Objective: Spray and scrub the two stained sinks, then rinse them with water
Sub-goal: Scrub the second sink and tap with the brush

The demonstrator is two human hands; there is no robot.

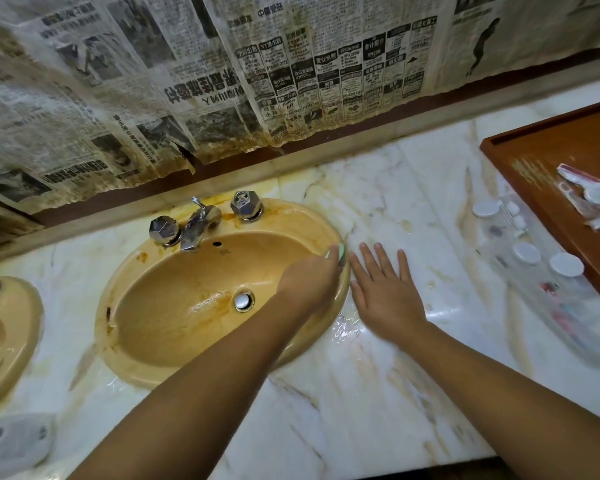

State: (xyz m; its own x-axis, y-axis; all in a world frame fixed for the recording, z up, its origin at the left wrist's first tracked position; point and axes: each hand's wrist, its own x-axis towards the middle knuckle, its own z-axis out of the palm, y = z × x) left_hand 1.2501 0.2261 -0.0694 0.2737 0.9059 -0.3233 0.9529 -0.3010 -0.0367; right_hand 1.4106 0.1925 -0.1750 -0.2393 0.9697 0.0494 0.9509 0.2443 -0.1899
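Sink (174,323) rim: left hand (309,282) grips sponge (341,252); faucet (198,226) behind, tray (548,157) right.

Warm, even indoor light, medium-bright, no hard shadows; can't tell where it comes from. Wet marble counter (378,393) throws patchy glare just beside the right hand (387,296) and along the sink (174,341) rim. Small specular hits on the chrome faucet (199,227) and drain plug (244,301). Foreground forearms read darker, underlit. Heavy wide-angle bowing: backsplash line curves, newspaper (291,74) print stretches toward the corners. Centre is sharp; left hand (309,282) and its green sponge (341,253) slightly motion-soft. White object (14,441) bottom left and clear pouch (551,306) at right are smeared, out of focus.
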